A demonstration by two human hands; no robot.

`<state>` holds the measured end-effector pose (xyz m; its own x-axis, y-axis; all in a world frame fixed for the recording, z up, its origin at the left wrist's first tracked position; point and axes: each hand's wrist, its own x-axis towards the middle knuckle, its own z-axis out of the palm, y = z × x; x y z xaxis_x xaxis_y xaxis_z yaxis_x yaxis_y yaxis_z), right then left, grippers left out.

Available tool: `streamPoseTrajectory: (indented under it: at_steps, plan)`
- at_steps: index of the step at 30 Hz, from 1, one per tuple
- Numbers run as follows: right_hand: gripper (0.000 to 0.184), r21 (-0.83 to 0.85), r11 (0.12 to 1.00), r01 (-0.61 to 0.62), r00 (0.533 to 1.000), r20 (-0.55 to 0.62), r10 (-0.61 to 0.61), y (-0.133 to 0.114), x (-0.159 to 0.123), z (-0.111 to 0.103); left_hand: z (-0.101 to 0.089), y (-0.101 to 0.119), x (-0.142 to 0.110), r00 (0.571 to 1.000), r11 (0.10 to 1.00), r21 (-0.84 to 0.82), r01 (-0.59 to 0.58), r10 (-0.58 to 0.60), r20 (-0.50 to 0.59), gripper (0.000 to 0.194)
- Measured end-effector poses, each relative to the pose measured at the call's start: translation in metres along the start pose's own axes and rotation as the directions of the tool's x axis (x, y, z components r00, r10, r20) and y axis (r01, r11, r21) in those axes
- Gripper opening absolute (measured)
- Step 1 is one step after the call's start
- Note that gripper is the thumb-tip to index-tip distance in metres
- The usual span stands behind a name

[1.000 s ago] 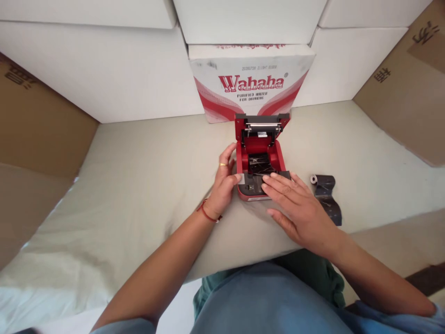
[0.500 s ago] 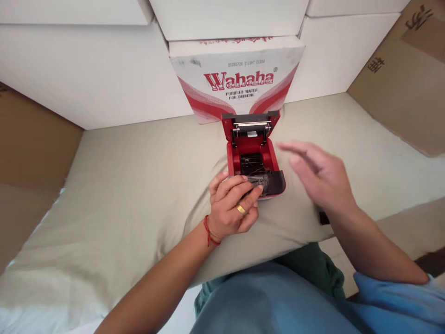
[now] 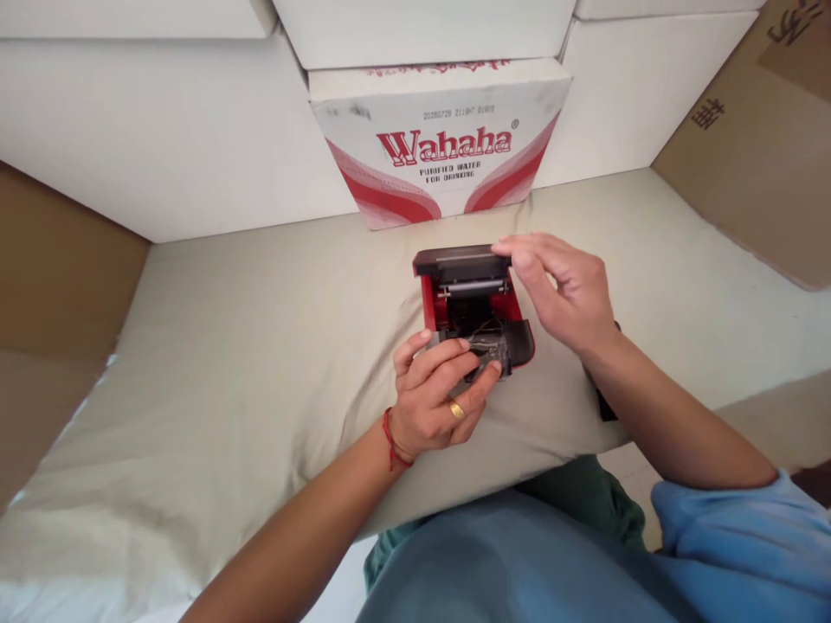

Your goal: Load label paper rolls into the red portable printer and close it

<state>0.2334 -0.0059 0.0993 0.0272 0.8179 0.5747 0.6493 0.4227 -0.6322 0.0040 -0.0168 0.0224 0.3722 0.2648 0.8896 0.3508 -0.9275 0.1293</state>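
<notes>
A small red-and-black thermal printer (image 3: 428, 298) sits on the cloth with its hinged lid (image 3: 454, 258) partly raised. Inside the lid a metal roller (image 3: 477, 287) shows above the dark hollow. My left hand (image 3: 432, 394) is closed at the printer's front, its fingers over a shiny, see-through piece (image 3: 490, 346) with thin lines like wires or creases; what exactly this piece is, I cannot tell. My right hand (image 3: 568, 290) has its fingertips on the lid's right corner, the thumb just below them.
Behind the printer stands a white-and-red Wahaha water carton (image 3: 447, 160) against white boxes (image 3: 162, 138). Brown cardboard (image 3: 746, 156) rises at the right and left. A dark object (image 3: 603, 398) lies partly hidden under my right forearm, near the cloth's front edge.
My right hand has moved up and left onto the lid. The lid has swung forward and down from nearly upright. My left hand stays at the front, where the see-through piece now shows more.
</notes>
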Motion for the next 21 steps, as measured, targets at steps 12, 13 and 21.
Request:
streamPoseTrajectory:
  at_steps: [12, 13, 21]
  plan:
    - [0.031, 0.046, 0.979, 0.198, 0.979, 0.032, -0.199, 0.018, -0.059, 0.010, -0.008, -0.028, -0.009, 0.978, 0.975, -0.091, 0.205, -0.206, -0.006, 0.051]
    - [0.031, 0.054, 0.978, 0.199, 0.979, 0.022, -0.201, 0.018, -0.059, 0.011, -0.009, -0.033, -0.011, 0.962, 0.955, -0.118, 0.273, -0.274, 0.013, 0.051]
    - [0.031, 0.049, 0.982, 0.183, 0.982, 0.043, -0.185, 0.019, -0.060, 0.011, 0.002, -0.049, -0.016, 0.904, 0.862, -0.317, 0.396, -0.426, -0.028, 0.042]
